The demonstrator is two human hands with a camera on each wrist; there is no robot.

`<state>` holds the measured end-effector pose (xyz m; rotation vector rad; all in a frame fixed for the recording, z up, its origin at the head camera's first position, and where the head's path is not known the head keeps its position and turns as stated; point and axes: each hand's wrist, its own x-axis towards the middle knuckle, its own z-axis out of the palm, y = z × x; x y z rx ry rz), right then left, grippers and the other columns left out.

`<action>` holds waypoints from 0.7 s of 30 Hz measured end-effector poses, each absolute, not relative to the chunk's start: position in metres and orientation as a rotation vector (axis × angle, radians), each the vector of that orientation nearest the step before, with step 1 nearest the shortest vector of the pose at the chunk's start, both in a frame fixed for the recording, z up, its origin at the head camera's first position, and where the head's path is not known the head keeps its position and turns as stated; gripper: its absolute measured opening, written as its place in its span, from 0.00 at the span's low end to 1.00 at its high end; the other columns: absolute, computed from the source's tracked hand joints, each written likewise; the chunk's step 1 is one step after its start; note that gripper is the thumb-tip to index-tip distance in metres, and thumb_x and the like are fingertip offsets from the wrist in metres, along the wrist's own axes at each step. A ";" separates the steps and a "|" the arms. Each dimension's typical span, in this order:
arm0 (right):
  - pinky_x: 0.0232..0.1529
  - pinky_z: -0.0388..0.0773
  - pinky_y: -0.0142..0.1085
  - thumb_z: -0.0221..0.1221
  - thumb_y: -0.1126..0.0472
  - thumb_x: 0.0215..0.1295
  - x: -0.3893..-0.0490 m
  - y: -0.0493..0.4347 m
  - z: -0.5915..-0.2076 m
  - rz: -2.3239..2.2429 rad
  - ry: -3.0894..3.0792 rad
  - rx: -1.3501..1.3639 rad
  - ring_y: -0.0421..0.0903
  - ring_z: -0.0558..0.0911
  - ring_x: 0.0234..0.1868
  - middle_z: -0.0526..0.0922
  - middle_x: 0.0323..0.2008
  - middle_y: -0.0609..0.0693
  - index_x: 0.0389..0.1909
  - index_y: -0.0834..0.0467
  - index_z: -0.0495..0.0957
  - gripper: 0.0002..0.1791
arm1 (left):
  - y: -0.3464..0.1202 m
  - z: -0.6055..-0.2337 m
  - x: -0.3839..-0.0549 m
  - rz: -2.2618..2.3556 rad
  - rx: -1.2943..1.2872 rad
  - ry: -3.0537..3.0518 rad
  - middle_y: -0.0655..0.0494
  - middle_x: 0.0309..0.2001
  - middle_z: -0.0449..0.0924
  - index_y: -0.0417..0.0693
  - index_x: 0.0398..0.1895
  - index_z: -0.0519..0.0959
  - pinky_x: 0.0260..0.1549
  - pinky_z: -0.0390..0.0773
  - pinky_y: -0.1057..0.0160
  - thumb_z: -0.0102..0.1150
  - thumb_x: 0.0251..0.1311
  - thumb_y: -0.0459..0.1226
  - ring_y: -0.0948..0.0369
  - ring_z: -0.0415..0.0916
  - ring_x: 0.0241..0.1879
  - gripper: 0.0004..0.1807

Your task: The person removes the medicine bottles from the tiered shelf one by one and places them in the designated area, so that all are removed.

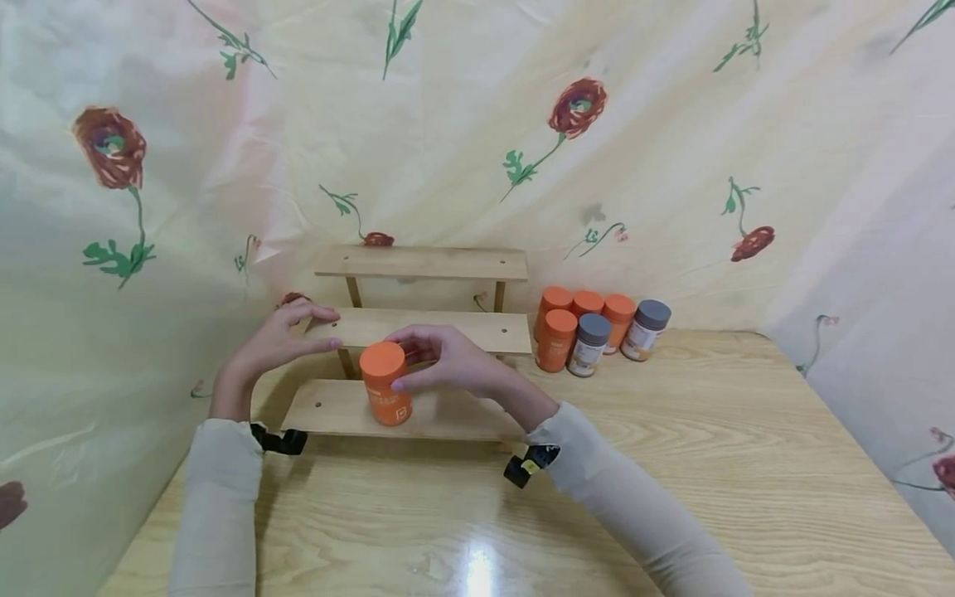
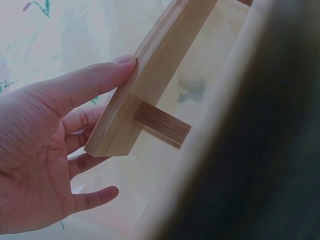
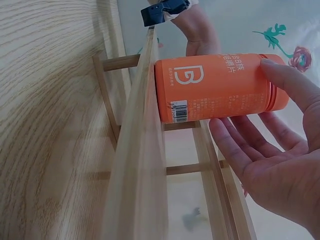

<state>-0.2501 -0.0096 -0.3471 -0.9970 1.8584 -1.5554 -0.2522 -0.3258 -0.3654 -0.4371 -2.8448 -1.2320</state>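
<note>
An orange pill bottle (image 1: 388, 398) with an orange lid stands upright on the lowest tier of a three-tier wooden shelf rack (image 1: 462, 414), left of its middle. My right hand (image 1: 451, 361) holds this bottle from the right. In the right wrist view, the thumb lies near the lid of the pill bottle (image 3: 215, 87) and the fingers are on its other side; its base meets the board. My left hand (image 1: 279, 340) grips the left end of the middle tier. Its thumb rests on the board (image 2: 120, 120) in the left wrist view, with fingers behind it.
Several more orange bottles (image 1: 555, 340) and two grey-lidded bottles (image 1: 589, 352) stand in a cluster on the wooden table (image 1: 709, 448), right of the rack. A flowered cloth (image 1: 448, 149) hangs behind and at the sides.
</note>
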 end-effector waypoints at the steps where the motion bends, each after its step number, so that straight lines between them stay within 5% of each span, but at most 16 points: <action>1: 0.60 0.81 0.40 0.72 0.69 0.58 -0.250 -0.009 -0.347 -1.557 1.861 -1.001 0.48 0.84 0.56 0.83 0.56 0.54 0.62 0.57 0.77 0.30 | -0.325 -0.364 -0.253 -1.228 -0.443 -2.844 0.44 0.64 0.75 0.45 0.61 0.79 0.68 0.63 0.34 0.71 0.61 0.48 0.45 0.67 0.67 0.28; 21: 0.59 0.82 0.42 0.72 0.69 0.58 -0.251 0.019 -0.336 -1.566 1.920 -1.051 0.50 0.85 0.55 0.84 0.56 0.53 0.62 0.56 0.79 0.29 | -0.324 -0.363 -0.251 -1.255 -0.405 -2.867 0.45 0.66 0.74 0.46 0.63 0.78 0.70 0.60 0.33 0.71 0.61 0.50 0.44 0.64 0.71 0.30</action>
